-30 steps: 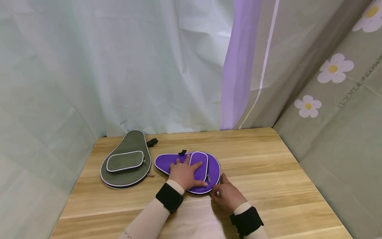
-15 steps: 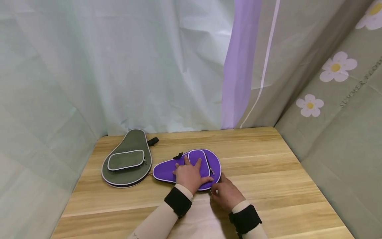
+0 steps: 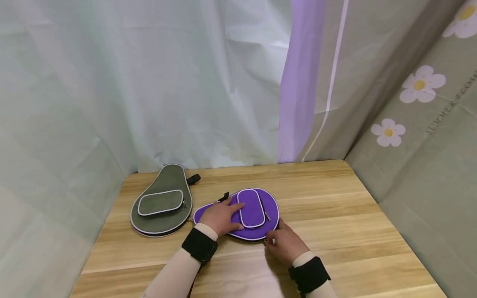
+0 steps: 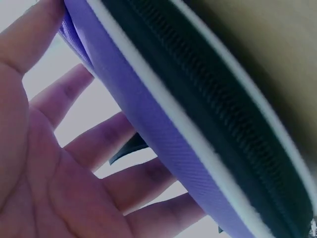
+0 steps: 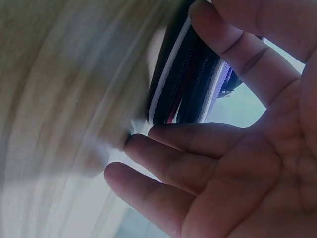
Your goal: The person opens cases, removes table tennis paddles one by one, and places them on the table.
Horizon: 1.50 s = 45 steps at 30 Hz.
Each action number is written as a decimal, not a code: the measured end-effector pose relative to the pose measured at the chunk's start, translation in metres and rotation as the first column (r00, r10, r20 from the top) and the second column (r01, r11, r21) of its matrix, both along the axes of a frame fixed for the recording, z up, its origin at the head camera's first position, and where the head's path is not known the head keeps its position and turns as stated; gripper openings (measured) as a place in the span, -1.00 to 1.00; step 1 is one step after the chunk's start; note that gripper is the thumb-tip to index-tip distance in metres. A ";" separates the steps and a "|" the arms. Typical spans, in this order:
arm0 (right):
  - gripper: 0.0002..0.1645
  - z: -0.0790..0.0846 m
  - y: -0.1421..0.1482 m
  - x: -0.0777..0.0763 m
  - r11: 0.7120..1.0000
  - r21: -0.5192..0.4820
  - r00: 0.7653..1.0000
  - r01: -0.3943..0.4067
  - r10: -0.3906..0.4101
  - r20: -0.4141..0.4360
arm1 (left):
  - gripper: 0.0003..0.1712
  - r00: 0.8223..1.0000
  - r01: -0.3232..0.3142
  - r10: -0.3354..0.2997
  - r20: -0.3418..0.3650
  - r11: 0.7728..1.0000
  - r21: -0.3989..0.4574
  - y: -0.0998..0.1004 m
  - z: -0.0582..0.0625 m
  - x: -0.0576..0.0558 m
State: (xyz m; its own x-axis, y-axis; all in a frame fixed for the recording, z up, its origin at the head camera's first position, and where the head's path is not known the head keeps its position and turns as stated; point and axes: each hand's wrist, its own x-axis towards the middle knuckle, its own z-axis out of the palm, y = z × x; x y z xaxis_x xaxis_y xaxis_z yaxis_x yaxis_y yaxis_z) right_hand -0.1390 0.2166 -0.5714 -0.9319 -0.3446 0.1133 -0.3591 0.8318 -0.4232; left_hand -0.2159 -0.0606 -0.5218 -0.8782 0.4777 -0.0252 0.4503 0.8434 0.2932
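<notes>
A purple table tennis paddle case point(image 3: 270, 203) with white piping lies on the table, its narrow end pointing left. My left hand point(image 3: 220, 217) rests on its narrower part, fingers spread; the left wrist view shows these fingers point(image 4: 148, 181) flat over the purple cloth, above the black zipper side point(image 4: 213, 94). At the lower right edge my right hand point(image 3: 286, 244) pinches the zipper pull between thumb and index finger, the pull itself mostly hidden. In the right wrist view the zipper point(image 5: 185, 94) is parted by a narrow gap with something red inside, and the other fingers point(image 5: 168, 158) are extended.
A grey-green paddle case point(image 3: 164, 221) with a front pocket lies to the left, close to the purple one's tip. The wooden table point(image 3: 343, 231) ends at hanging curtains point(image 3: 186, 91) behind and at both sides.
My left hand has slid left from the pocket to the case's narrower part. The purple case has turned slightly, its narrow end nearer me. My right hand stays at the zipper.
</notes>
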 end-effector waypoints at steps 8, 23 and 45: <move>-0.61 0.004 0.002 0.000 1.000 0.000 1.000 -0.002 0.002 0.006 | -0.12 0.998 -0.066 0.066 0.023 0.998 -0.003 0.015 0.036 0.021; -0.58 -0.006 0.004 -0.007 1.000 0.028 1.000 0.011 -0.010 -0.022 | -0.16 0.986 -0.124 0.112 -0.125 0.988 -0.094 0.035 -0.002 0.019; -0.64 0.008 -0.001 0.002 0.999 -0.019 0.998 -0.033 0.032 -0.051 | -0.04 0.993 0.113 -0.118 -0.025 0.981 -0.160 0.015 0.063 0.038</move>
State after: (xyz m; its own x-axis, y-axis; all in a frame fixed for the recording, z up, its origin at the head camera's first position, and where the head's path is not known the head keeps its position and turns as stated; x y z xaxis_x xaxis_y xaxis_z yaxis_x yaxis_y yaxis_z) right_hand -0.1366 0.2155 -0.5629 -0.9131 -0.3718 0.1672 -0.4071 0.8112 -0.4197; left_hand -0.1775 -0.0461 -0.4591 -0.8188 0.5685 -0.0794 0.5550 0.8194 0.1433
